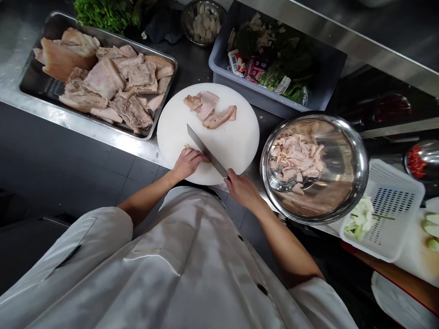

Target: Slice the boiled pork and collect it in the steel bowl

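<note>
My right hand (241, 188) is closed around the handle of a kitchen knife (206, 151), whose blade slants up and left over a round white cutting board (242, 151). Beside the blade, my left hand (188, 163) presses curled fingers on a piece of cooked meat (206, 159), which they mostly cover. Farther back on the board lie more meat pieces (219, 117), pale with skin on some. Whether the blade's edge touches the held piece I cannot tell.
A metal tray (27, 84) of large meat chunks stands left. To the right is a steel bowl (343, 183) with sliced meat, beside a white basket (394, 219). Behind are a grey-blue bin (236, 84) of scraps, a bowl of garlic (206, 25) and leafy greens (106, 13).
</note>
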`<move>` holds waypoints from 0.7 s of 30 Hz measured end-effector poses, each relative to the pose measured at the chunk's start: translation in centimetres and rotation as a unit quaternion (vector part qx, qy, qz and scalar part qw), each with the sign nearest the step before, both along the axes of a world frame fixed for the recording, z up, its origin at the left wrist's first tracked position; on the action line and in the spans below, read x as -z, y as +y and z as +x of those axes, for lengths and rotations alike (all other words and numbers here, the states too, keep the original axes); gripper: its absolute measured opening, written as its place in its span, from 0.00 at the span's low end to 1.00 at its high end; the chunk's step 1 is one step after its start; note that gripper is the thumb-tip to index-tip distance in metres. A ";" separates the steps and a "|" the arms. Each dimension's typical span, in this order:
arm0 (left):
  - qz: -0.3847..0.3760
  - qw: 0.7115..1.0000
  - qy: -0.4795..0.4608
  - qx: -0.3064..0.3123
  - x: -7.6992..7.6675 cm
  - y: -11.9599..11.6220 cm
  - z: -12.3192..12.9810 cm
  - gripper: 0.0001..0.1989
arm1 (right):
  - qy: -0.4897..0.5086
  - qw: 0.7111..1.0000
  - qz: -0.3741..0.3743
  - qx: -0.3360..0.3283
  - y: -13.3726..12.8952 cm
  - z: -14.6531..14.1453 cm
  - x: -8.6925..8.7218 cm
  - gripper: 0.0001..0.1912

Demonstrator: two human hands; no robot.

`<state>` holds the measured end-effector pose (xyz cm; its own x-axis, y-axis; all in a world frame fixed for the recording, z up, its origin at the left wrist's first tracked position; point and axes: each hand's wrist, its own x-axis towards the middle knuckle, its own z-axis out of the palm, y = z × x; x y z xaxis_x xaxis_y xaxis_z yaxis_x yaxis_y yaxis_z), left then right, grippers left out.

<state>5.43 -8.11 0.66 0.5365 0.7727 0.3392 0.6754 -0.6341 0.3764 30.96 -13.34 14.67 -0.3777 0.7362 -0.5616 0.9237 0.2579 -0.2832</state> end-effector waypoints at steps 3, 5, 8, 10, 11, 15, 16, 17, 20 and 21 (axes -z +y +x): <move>-0.020 1.000 0.001 -0.005 0.1 -0.1 0.0 0.16 | -0.036 0.999 -0.025 -0.016 -2.1 3.0 -3.0 0.12; -0.030 1.000 0.004 0.000 0.1 0.0 0.1 0.16 | -0.052 0.997 -0.046 -0.030 -2.3 3.5 -4.1 0.12; -0.036 0.999 0.008 0.001 0.0 0.0 0.1 0.16 | -0.049 0.997 -0.051 -0.035 -0.7 1.8 -3.5 0.12; -0.042 0.999 0.006 -0.001 0.0 -0.1 0.1 0.16 | -0.040 0.998 -0.042 -0.033 0.1 0.8 -2.7 0.12; -0.045 0.999 0.005 -0.002 0.0 -0.2 0.2 0.16 | -0.038 0.998 -0.039 -0.033 0.0 0.8 -2.6 0.12; -0.060 0.998 0.009 -0.010 0.0 -0.3 0.2 0.16 | -0.053 0.995 -0.069 -0.046 -1.7 2.9 -3.2 0.12; -0.064 0.998 0.009 -0.011 0.0 -0.4 0.2 0.16 | -0.056 0.994 -0.076 -0.046 -1.9 3.0 -3.2 0.12; -0.068 0.998 0.008 -0.010 0.0 -0.4 0.2 0.16 | -0.056 0.994 -0.080 -0.044 -1.8 2.7 -2.8 0.12; -0.070 0.998 0.002 -0.006 0.0 -0.4 -0.1 0.17 | -0.038 0.997 -0.065 -0.027 0.2 -0.2 -0.7 0.13; -0.066 0.998 0.000 -0.008 0.0 -0.4 -0.2 0.17 | -0.031 0.998 -0.056 -0.022 0.9 -1.2 -0.1 0.14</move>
<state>5.25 -8.52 0.64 0.5244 0.8188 0.2337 0.6852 -0.5687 0.4551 29.79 -12.46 14.73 -0.3711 0.6510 -0.6622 0.9285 0.2694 -0.2555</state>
